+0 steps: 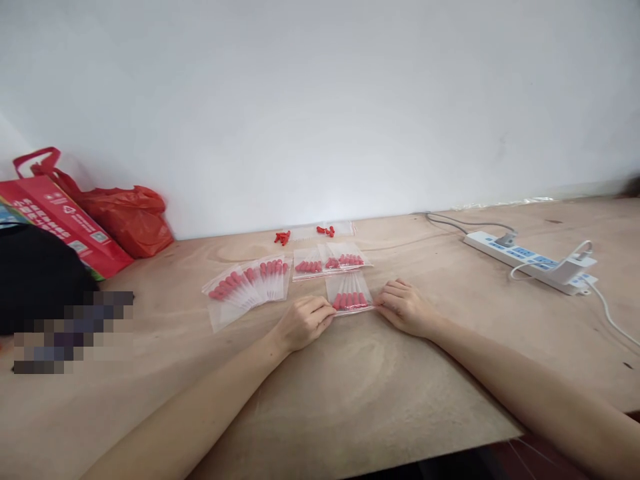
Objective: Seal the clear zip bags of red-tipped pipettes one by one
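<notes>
red plastic bag (131,220), white power strip (530,260)

red pieces (349,301), clear bag (349,285), white power strip (530,259)
</notes>
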{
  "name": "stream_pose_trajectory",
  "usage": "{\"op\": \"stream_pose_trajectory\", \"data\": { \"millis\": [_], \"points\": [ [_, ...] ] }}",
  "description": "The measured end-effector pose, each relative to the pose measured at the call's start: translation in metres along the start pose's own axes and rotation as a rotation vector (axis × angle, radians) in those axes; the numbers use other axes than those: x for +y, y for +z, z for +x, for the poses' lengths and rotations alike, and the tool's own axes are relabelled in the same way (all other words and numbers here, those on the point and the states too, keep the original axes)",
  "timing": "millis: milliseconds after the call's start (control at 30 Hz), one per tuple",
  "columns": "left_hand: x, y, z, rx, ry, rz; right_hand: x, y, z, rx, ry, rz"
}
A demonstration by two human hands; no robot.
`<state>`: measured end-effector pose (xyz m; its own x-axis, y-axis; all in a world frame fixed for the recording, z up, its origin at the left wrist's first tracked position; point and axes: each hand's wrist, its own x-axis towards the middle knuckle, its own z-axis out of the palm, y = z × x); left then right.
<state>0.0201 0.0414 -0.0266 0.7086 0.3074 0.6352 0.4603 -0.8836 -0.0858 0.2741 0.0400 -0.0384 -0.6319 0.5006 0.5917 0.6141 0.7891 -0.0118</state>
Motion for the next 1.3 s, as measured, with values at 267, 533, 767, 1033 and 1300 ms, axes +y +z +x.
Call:
{"op": "stream_pose_trajectory", "data": {
  "millis": [267, 533, 767, 1033, 1300],
  "points": [
    [0.0, 0.001, 0.001, -0.031, -0.056, -0.009, -0.003, -0.002, 0.002, 0.035, -0.014, -0.05],
    [0.002, 0.003, 0.003, -0.043, -0.089, -0.042, -0.028, 0.019, 0.027, 0.134, -0.053, -0.057],
    [0.001, 0.002, 0.002, -0.057, -0.054, -0.024, -0.039, 0.03, 0.044, 0.141, -0.115, -0.115],
    [-0.001, 0.001, 0.001, -0.019, -0.011, -0.03, -0.033, 0.019, 0.035, 0.127, -0.136, -0.189],
    [0.001, 0.0, 0.002, -0.004, -0.013, -0.059, -0.014, 0.002, 0.007, 0.123, -0.064, -0.286]
  ]
}}
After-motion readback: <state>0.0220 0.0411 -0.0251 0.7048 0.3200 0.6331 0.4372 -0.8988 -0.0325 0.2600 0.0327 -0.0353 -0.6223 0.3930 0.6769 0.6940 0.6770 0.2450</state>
